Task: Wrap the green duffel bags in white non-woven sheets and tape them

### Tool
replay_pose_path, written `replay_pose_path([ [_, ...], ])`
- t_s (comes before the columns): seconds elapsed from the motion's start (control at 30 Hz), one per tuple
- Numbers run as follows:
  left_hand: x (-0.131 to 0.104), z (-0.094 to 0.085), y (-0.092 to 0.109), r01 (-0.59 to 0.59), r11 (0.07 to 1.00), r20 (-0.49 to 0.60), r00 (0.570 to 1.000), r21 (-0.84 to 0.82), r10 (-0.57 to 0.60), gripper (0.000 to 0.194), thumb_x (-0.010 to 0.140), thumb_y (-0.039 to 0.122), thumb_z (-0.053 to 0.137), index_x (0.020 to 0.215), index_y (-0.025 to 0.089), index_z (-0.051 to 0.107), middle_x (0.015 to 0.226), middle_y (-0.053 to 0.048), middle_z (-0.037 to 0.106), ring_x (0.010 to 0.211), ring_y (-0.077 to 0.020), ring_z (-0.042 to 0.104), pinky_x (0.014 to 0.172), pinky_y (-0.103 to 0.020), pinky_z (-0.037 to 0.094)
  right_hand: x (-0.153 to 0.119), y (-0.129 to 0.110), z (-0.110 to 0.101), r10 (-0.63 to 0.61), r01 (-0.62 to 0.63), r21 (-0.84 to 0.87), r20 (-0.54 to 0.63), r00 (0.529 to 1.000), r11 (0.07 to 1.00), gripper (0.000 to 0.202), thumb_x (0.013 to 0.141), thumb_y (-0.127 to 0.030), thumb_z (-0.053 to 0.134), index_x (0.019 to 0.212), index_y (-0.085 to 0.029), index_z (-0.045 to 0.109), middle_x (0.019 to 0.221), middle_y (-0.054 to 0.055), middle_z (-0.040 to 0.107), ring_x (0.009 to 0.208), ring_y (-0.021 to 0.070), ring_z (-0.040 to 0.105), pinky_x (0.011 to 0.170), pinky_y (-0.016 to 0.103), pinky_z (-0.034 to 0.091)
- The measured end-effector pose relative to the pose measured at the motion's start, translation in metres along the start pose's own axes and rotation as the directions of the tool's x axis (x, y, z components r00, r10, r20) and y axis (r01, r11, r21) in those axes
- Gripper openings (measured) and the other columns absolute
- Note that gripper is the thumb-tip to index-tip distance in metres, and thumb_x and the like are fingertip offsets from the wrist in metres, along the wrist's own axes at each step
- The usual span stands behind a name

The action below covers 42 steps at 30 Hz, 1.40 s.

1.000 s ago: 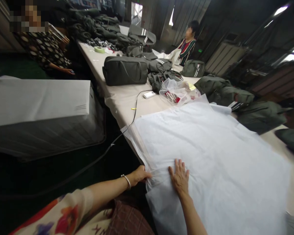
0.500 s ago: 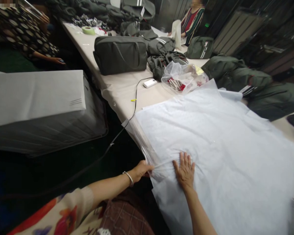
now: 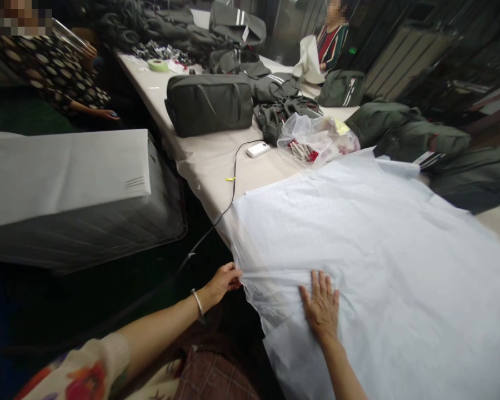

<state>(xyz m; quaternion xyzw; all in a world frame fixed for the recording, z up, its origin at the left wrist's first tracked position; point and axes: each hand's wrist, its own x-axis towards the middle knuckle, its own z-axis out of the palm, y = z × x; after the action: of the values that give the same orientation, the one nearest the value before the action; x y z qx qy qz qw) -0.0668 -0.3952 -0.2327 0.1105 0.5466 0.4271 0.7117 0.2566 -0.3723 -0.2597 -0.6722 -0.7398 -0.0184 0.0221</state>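
Thin white sheets point(image 3: 383, 250), apparently a stack of plastic or nonwoven, cover the near part of the table and hang over its edge. My left hand point(image 3: 225, 280), with a bangle on its wrist, pinches the left edge of the top sheet and holds it taut past the table edge. Flat on the sheets lies my right hand point(image 3: 321, 305), fingers spread and pressing down. Creases run between the two hands. The exact material is hard to make out.
A dark green bag point(image 3: 210, 105), a white device point(image 3: 257, 149) with a black cable point(image 3: 234, 172), and a clear plastic bag point(image 3: 312, 141) of small red-and-silver pieces lie beyond. A grey-white bin point(image 3: 79, 194) stands left. Two people point(image 3: 60, 72) point(image 3: 332, 41) are farther back.
My left hand has drawn the sheet's edge leftward, stretching it away from my right hand. The right hand stays flat on the sheets. The view has shifted slightly.
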Motion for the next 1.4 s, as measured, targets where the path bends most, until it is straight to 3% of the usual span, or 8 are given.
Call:
replay_pose_path([
  [0.27,0.025,-0.005,0.032,-0.091,0.982,-0.037,0.996,-0.167,0.086,0.038,0.069,0.037,0.082,0.095,0.019,0.061,0.086,-0.005,0.07,0.075,-0.0182,0.066,0.069,-0.03,0.052,-0.001,0.0,-0.001,-0.002,0.002,0.0,-0.014,1.0,1.0,0.084,0.092,-0.064,0.0,0.149,-0.011,0.033,0.157,0.012,0.029,0.148,0.0254,0.013,0.119,0.051,0.011],
  [0.5,0.02,-0.044,0.052,-0.145,0.971,-0.17,0.979,-0.189,0.113,0.033,0.07,0.034,0.083,0.081,0.019,0.057,0.063,0.005,0.059,0.059,-0.0096,0.06,0.059,-0.02,0.048,-0.001,-0.001,-0.002,-0.02,0.02,0.012,-0.008,1.0,1.0,0.084,0.092,-0.064,0.001,0.149,-0.01,0.034,0.157,0.013,0.029,0.149,0.0266,0.012,0.119,0.052,0.01],
  [0.67,0.027,-0.031,0.047,-0.113,0.969,-0.106,0.99,-0.221,0.092,0.036,0.069,0.036,0.083,0.09,0.018,0.06,0.078,-0.001,0.067,0.068,-0.0141,0.065,0.065,-0.026,0.052,-0.001,0.0,-0.001,0.0,0.0,0.0,0.019,1.0,1.0,0.082,0.093,-0.062,0.002,0.149,-0.011,0.032,0.158,0.012,0.027,0.149,0.0265,0.011,0.119,0.052,0.011],
  [0.8,0.032,-0.04,0.058,-0.158,0.96,-0.179,0.977,-0.231,0.118,0.032,0.068,0.027,0.083,0.08,0.019,0.055,0.065,0.005,0.061,0.058,-0.0089,0.059,0.059,-0.019,0.048,-0.002,0.001,0.0,-0.003,0.003,0.004,0.013,1.0,1.0,0.084,0.093,-0.064,0.002,0.149,-0.011,0.034,0.157,0.013,0.029,0.149,0.026,0.012,0.119,0.052,0.01],
  [1.0,0.051,-0.043,0.077,-0.14,0.964,-0.127,0.985,-0.225,0.113,0.036,0.071,0.032,0.082,0.096,0.017,0.061,0.085,-0.005,0.07,0.071,-0.0183,0.066,0.066,-0.032,0.054,-0.002,0.001,-0.001,-0.014,0.013,0.023,0.006,1.0,1.0,0.082,0.093,-0.062,0.003,0.149,-0.01,0.033,0.158,0.013,0.028,0.149,0.026,0.01,0.118,0.053,0.011],
  [1.17,0.054,-0.067,0.092,-0.188,0.96,-0.243,0.96,-0.207,0.136,0.03,0.073,0.029,0.081,0.09,0.019,0.057,0.068,0.004,0.062,0.057,-0.0083,0.058,0.057,-0.019,0.046,-0.002,0.002,0.001,-0.012,0.011,0.047,0.007,1.0,0.999,0.081,0.092,-0.062,0.004,0.149,-0.011,0.032,0.157,0.014,0.029,0.149,0.0273,0.011,0.118,0.055,0.012],
  [1.27,0.029,-0.071,0.077,-0.117,0.978,-0.164,0.982,-0.172,0.089,0.034,0.075,0.041,0.079,0.093,0.021,0.059,0.08,0.001,0.067,0.074,-0.0104,0.065,0.069,-0.021,0.05,-0.002,0.0,0.001,0.0,0.0,0.059,0.006,1.0,0.998,0.08,0.093,-0.062,0.005,0.148,-0.011,0.034,0.157,0.014,0.028,0.148,0.0274,0.012,0.118,0.054,0.011],
  [1.4,-0.001,-0.028,0.015,0.15,0.988,0.114,0.983,-0.025,-0.147,0.054,0.058,0.045,0.09,0.097,0.017,0.064,0.1,-0.011,0.071,0.094,-0.027,0.068,0.079,-0.039,0.053,-0.001,-0.001,-0.001,0.025,-0.026,0.058,0.027,0.999,0.998,0.077,0.094,-0.06,0.007,0.15,-0.012,0.031,0.158,0.013,0.028,0.149,0.0255,0.012,0.119,0.053,0.01],
])
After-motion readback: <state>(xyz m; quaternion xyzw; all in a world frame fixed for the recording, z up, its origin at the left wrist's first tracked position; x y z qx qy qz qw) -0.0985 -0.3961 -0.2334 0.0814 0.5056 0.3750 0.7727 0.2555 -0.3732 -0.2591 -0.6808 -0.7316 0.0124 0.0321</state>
